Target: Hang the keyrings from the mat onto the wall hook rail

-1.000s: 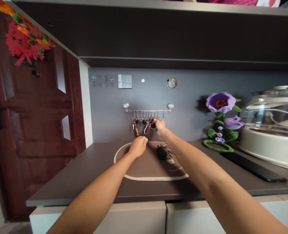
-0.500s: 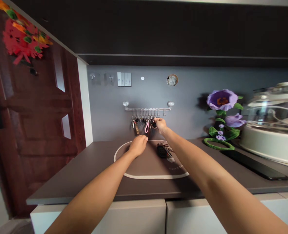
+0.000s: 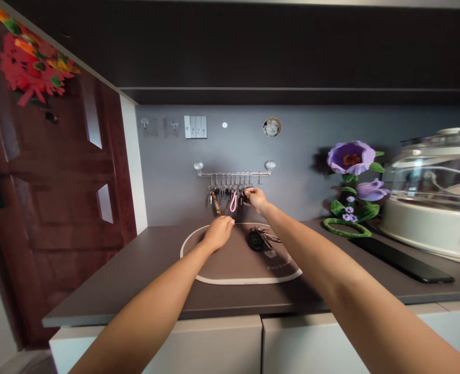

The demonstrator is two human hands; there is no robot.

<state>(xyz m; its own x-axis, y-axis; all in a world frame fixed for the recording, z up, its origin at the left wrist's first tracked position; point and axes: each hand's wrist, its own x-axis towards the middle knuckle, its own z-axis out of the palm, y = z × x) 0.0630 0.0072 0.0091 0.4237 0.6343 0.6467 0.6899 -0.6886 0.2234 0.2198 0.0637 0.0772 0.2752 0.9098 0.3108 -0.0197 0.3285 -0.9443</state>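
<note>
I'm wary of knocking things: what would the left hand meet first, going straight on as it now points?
Probably the pink loop hanging among the keys; depth is unclear, so the left hand might pass beneath it and meet the grey wall instead.

Landmark: hook rail (image 3: 233, 174), mtd. on grey wall (image 3: 167, 171). Key sets (image 3: 210, 196) hang from its hooks, incl. brown tag (image 3: 216, 203) & pink strap (image 3: 233, 202). R hand (image 3: 256, 200): just below rail's R part, fingertips at rightmost hung keys; grip too small to confirm. L hand (image 3: 219, 232): below rail, over mat (image 3: 214, 267), fingers curled, palm hidden. Loose keys w/ black fob (image 3: 256, 240): on mat, below rail. Mat on desk (image 3: 136, 275). R of rail: purple flowers (image 3: 350, 157), blk phone (image 3: 403, 259), clear-topped appliance (image 3: 424, 231). L of rail: brown door (image 3: 70, 213) w/ red decoration (image 3: 31, 65). Dark shelf (image 3: 245, 47) above rail.
</note>
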